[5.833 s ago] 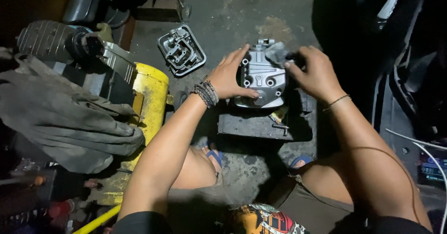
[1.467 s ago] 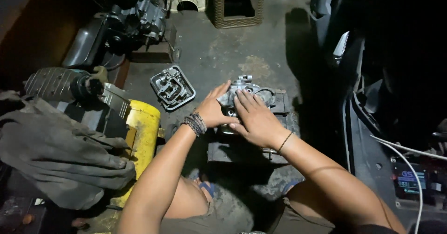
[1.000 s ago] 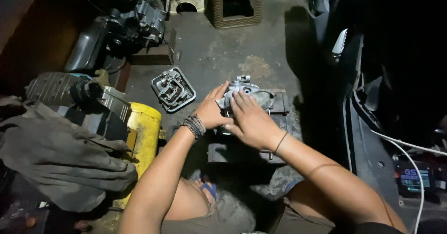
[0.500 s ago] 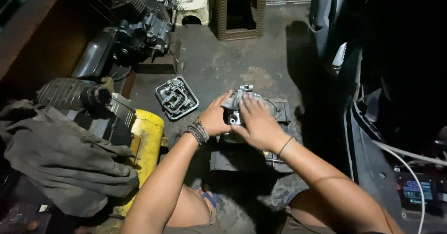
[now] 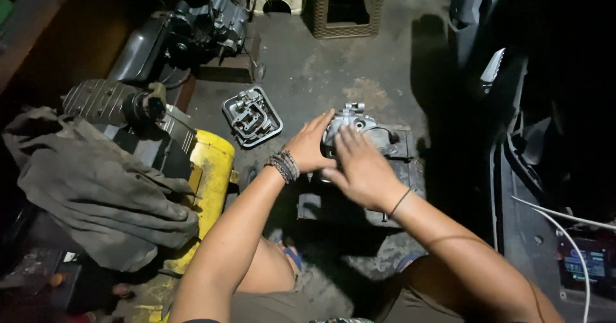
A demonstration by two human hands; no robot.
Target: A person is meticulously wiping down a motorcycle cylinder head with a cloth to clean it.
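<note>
The left hand (image 5: 311, 148) wraps its fingers around the side of a grey metal engine part (image 5: 351, 128). The right hand (image 5: 361, 169) lies flat on top, fingers spread. The part rests on a dark block (image 5: 398, 159) on the concrete floor (image 5: 321, 66), near a metal cover (image 5: 251, 115).

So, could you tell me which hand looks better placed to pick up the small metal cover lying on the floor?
Left, probably. The left hand grips the engine part's left side, nearest the cover. The right hand lies across the part, farther away.
</note>
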